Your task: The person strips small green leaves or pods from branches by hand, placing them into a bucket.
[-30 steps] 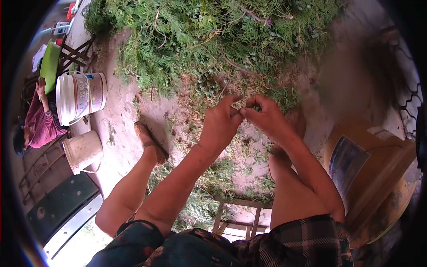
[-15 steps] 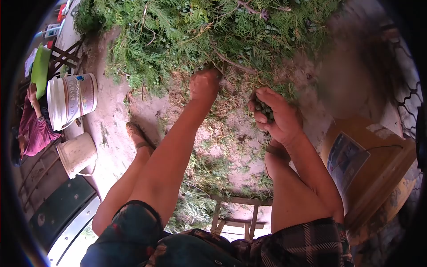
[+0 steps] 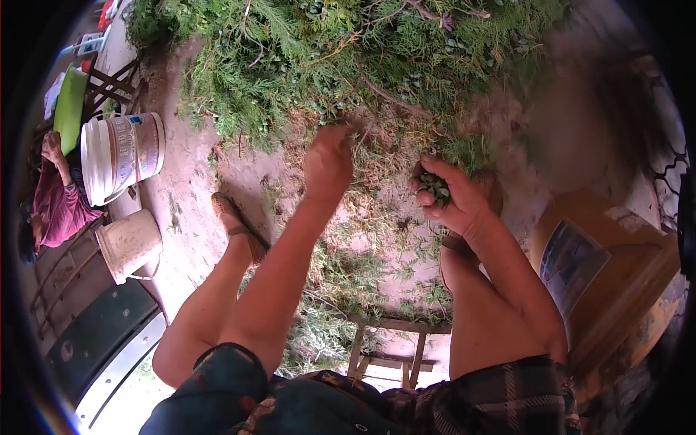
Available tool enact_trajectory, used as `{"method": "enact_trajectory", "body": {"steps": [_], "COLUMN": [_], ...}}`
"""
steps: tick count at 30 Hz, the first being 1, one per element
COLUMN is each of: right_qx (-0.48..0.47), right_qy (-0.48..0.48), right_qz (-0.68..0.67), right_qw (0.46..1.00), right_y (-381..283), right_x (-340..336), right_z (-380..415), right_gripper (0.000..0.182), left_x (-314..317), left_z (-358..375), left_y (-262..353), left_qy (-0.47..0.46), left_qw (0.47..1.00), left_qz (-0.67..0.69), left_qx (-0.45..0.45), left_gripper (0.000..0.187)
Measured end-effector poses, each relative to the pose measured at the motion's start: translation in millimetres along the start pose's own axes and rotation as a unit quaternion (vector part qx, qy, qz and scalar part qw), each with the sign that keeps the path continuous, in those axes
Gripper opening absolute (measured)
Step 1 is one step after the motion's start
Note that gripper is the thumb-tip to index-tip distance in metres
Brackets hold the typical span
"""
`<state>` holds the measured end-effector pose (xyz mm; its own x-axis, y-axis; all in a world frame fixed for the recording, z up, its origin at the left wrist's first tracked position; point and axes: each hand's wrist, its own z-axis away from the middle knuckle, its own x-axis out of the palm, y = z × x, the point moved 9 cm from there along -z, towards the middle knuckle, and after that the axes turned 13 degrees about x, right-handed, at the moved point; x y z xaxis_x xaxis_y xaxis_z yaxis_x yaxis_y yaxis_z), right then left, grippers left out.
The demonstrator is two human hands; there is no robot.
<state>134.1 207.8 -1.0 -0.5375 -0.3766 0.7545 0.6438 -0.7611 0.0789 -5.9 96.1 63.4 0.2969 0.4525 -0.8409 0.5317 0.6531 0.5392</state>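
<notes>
A big heap of green cypress-like branches (image 3: 312, 65) lies on the ground in front of me, with small pale green cones among the sprigs. At the near edge of the heap is my left hand (image 3: 328, 165), its fingers curled together beside a thin twig. Whatever the fingertips hold is hidden and slightly blurred. My right hand (image 3: 462, 197) is curled around a cluster of small green cones (image 3: 436, 190), which shows between thumb and fingers. It is above the ground near my right foot, lower and to the right of the left hand.
A mustard-coloured bucket (image 3: 616, 268) stands at my right. At left are a white printed bucket (image 3: 123, 156), a smaller beige bucket (image 3: 129, 245) and a person in a dark pink garment (image 3: 61, 210) by a green basin (image 3: 69, 109). A wooden stool (image 3: 391, 326) is below me.
My left hand has drawn back a little from the heap toward me. My right hand still grips the cones, tilted slightly so more of them show. The whole view has shifted slightly.
</notes>
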Motion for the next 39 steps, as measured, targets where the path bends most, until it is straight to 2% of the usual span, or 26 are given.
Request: {"method": "enact_trajectory", "body": {"steps": [1,2,4,5,7,8,9,11,12,13,15,19,20,22,23,25,26,28,29,31,39], "right_qx": [0.011,0.011,0.009,0.009,0.011,0.011,0.004,0.001,0.001,0.002,-0.003,-0.016,-0.015,-0.033,-0.033,-0.040,-0.041,-0.048,-0.049,-0.059,-0.124], "right_qy": [-0.045,-0.044,-0.042,-0.043,-0.032,-0.033,-0.032,-0.032,-0.028,-0.023,-0.026,0.005,0.005,0.023,0.023,0.049,0.049,0.040,0.042,0.003,0.003], "right_qz": [-0.004,-0.006,0.007,0.007,0.000,-0.001,0.004,0.006,0.003,0.000,0.008,0.030,0.030,0.059,0.059,0.095,0.096,0.111,0.111,0.096,0.100], "right_qw": [0.999,0.999,0.999,0.999,0.999,0.999,0.999,0.999,1.000,1.000,1.000,0.999,0.999,0.997,0.997,0.993,0.993,0.992,0.992,0.994,0.987], "right_y": [2,3,2,1,1,-1,-2,-1,-1,-2,-3,-5,-5,-8,-7,-8,-9,-9,-9,-12,-31], "right_x": [5,4,7,9,8,7,7,7,6,6,7,10,12,13,14,15,17,22,23,31,55], "right_z": [0,0,0,0,2,1,1,2,2,2,3,7,7,9,9,9,10,11,12,14,33], "right_gripper": [0.024,0.024,0.024,0.024,0.022,0.022,0.021,0.021,0.021,0.021,0.022,0.024,0.024,0.025,0.025,0.025,0.025,0.023,0.023,0.021,0.020], "left_x": [0,6,24,26,15,11,7,5,3,-6,-12,1,1,11,12,14,13,16,17,13,4], "left_z": [-7,-8,-7,-13,-24,-21,-21,-13,-9,-9,1,16,18,18,20,18,18,17,18,18,15], "left_y": [-3,-13,-25,-38,-51,-62,-64,-83,-85,-76,-73,-90,-95,-72,-67,-34,-29,-8,-2,12,58], "left_qy": [-0.023,-0.025,-0.071,-0.072,-0.052,-0.056,-0.056,-0.074,-0.063,-0.063,0.021,0.027,0.027,0.006,0.006,0.030,0.030,-0.010,-0.011,-0.021,-0.032], "left_qw": [0.999,0.999,0.973,0.973,0.995,0.998,0.998,0.987,0.968,0.968,0.874,0.807,0.807,0.643,0.643,0.574,0.574,0.536,0.535,0.606,0.601], "left_qz": [-0.045,-0.045,-0.200,-0.201,-0.059,0.017,0.017,0.115,0.209,0.207,0.427,0.516,0.516,0.710,0.709,0.758,0.758,0.797,0.798,0.758,0.761], "left_qx": [0.017,0.017,0.089,0.089,0.067,0.018,0.018,-0.080,-0.126,-0.126,-0.230,-0.285,-0.286,-0.288,-0.289,-0.309,-0.307,-0.277,-0.276,-0.241,-0.243], "left_gripper": [0.023,0.023,0.025,0.025,0.023,0.022,0.022,0.017,0.018,0.018,0.024,0.031,0.031,0.034,0.034,0.034,0.034,0.030,0.030,0.029,0.028]}}
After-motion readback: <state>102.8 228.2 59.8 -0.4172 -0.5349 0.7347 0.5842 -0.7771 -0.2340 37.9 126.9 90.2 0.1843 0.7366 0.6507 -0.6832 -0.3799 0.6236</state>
